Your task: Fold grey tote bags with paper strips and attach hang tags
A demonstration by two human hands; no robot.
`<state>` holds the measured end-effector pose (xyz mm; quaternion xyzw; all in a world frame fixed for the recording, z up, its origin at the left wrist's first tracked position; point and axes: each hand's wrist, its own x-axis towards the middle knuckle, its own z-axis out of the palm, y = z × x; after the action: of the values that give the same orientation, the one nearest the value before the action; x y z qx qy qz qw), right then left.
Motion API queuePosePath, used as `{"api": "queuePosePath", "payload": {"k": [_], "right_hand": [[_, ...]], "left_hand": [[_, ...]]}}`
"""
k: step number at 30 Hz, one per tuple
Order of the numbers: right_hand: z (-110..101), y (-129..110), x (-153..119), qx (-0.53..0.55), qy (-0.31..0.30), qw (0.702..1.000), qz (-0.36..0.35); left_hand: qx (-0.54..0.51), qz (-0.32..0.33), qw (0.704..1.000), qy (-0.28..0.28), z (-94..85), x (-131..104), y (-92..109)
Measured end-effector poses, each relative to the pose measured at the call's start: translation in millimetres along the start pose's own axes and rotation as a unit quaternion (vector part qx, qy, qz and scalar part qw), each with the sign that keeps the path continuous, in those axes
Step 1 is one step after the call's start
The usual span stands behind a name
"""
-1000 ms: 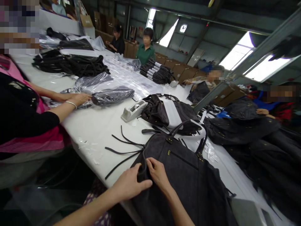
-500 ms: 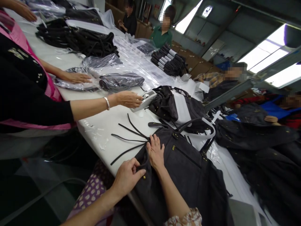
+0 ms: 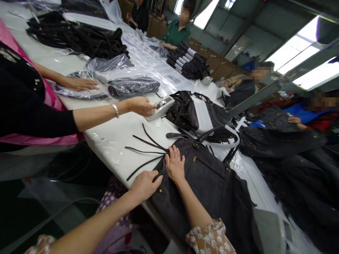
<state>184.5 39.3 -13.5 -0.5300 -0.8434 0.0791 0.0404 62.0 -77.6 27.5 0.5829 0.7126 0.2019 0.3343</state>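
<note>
- Left grip (image 3: 145,185) pinches the near-left edge of the dark bag (image 3: 209,176) between thumb and fingers.
- Right grip (image 3: 175,165) is spread flat on it, beside the thin straps (image 3: 148,152).
- I see the bag on the counter (image 3: 106,135), under both grips — most of it to their right.
- Beyond it I see a banded bag (image 3: 182,109) and tape dispenser (image 3: 162,109) — a co-worker's hand (image 3: 143,106) at the latter.

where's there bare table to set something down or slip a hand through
Mainly on the table between the co-worker's outstretched forearm and the loose straps, though scraps litter its edge. A smaller patch separates the black bundle from the wrapped bags. Crowded: right side, under piled bags.
</note>
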Motion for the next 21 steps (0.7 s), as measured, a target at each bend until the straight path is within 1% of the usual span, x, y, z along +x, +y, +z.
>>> {"api": "queuePosePath", "payload": {"k": [1,2,3,4,5,6,7,8,9,11,13,15,17,18,19,21], "right_hand": [[0.7,0.4,-0.4,0.002,0.005,1.0,-0.001],[1.6,0.4,-0.4,0.005,0.008,1.0,-0.002],[2.4,-0.1,-0.1,0.011,0.008,1.0,-0.001],[2.9,-1.1,0.5,0.021,0.007,1.0,0.001],[2.6,-2.3,1.3,0.035,0.005,0.999,0.002],[1.0,-3.2,1.9,0.054,0.0,0.999,0.004],[-2.5,-2.9,1.7,0.079,-0.008,0.997,0.007],[-8.3,-0.4,-0.1,0.111,-0.018,0.994,0.009],[-16.8,5.2,-4.4,0.148,-0.025,0.989,0.009],[-41.9,27.5,-24.8,0.217,-0.031,0.976,0.003],[-75.2,61.8,-65.7,0.254,-0.026,0.967,-0.008],[-110.6,97.9,-124.7,0.247,-0.022,0.969,-0.005],[-140.1,125.8,-189.1,0.209,-0.019,0.977,0.025],[-150.4,135.4,-218.2,0.184,-0.022,0.982,0.032],[-156.9,142.3,-243.3,0.158,-0.035,0.986,0.025],[-159.2,149.5,-278.4,0.1,-0.064,0.993,-0.014]], "left_hand": [[-0.004,0.018,1.0,0.012,-1.7,-0.6,-1.5],[-0.005,0.055,0.998,0.029,-5.3,-1.2,-1.3],[0.0,0.114,0.993,0.038,-10.3,-1.7,0.7],[0.013,0.195,0.98,0.029,-16.1,-2.0,4.6],[0.035,0.282,0.959,0.002,-21.6,-2.3,10.0],[0.067,0.359,0.93,-0.039,-26.2,-2.5,16.1],[0.107,0.414,0.9,-0.082,-29.1,-2.8,22.2],[0.151,0.446,0.875,-0.114,-30.2,-3.2,27.6],[0.196,0.462,0.856,-0.129,-29.5,-3.6,31.8],[0.28,0.475,0.826,-0.117,-24.3,-4.1,35.8],[0.338,0.499,0.792,-0.097,-16.6,-3.4,35.3],[0.364,0.524,0.765,-0.091,-9.1,-1.9,33.0],[0.369,0.543,0.747,-0.102,-3.5,-1.3,31.4],[0.369,0.549,0.741,-0.112,-1.6,-1.8,31.3],[0.371,0.552,0.737,-0.121,-0.3,-2.8,31.6],[0.379,0.549,0.732,-0.137,0.8,-5.5,33.0]]}}
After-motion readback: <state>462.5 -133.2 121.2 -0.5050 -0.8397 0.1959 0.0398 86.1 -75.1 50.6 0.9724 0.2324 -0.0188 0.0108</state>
